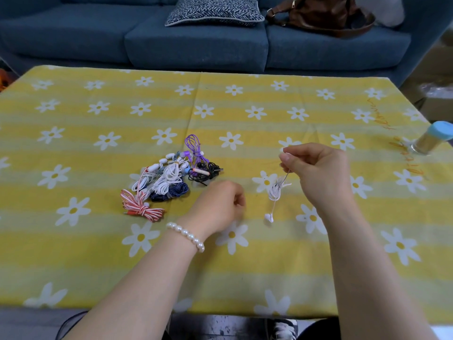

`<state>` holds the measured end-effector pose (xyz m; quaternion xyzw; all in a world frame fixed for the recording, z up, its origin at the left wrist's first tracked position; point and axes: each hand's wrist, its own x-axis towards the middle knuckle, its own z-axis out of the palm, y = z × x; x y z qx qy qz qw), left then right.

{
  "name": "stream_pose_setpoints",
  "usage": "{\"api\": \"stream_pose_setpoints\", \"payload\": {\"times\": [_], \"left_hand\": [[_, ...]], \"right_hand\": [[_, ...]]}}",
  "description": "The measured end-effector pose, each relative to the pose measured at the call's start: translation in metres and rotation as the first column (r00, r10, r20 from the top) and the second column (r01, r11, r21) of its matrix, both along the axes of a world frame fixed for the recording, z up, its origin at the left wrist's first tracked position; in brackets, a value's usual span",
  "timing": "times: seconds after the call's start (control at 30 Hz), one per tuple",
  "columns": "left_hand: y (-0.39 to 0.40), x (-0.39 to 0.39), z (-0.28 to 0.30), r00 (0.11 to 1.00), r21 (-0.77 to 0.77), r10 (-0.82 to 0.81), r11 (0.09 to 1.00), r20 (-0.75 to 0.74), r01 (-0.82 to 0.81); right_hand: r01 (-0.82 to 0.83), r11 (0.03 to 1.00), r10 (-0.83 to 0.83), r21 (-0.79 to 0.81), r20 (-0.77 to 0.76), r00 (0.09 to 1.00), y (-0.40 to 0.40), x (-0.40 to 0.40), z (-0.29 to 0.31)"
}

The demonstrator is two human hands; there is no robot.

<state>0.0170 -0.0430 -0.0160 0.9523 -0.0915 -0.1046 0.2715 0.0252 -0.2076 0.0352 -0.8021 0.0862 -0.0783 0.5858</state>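
The white wired earphones (275, 191) hang from the right hand (318, 173), whose fingertips pinch one thin strand of the cable. Below and left of that hand the cable is wound into a small loose bundle. Two white earbuds (269, 217) dangle lowest, at the counter, right of the left hand (218, 207).

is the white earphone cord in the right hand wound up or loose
Mostly wound up: the white earphone cord hangs from the right hand as a bundle of loops, only the earbuds dangling free below.
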Motion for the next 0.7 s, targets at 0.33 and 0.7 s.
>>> {"api": "stream_pose_setpoints", "payload": {"times": [0.33,0.7], "left_hand": [[-0.014,0.001,-0.02,0.999,-0.02,0.002,1.0,0.032,-0.001],[-0.014,0.006,-0.007,0.983,-0.357,0.171,0.916,-0.07,-0.185]], "right_hand": [[-0.029,0.999,0.029,-0.027,-0.018,0.999,-0.004,0.004,-0.005],[-0.06,0.998,0.058,-0.024,-0.069,0.996,-0.004,0.004,-0.007]]}}
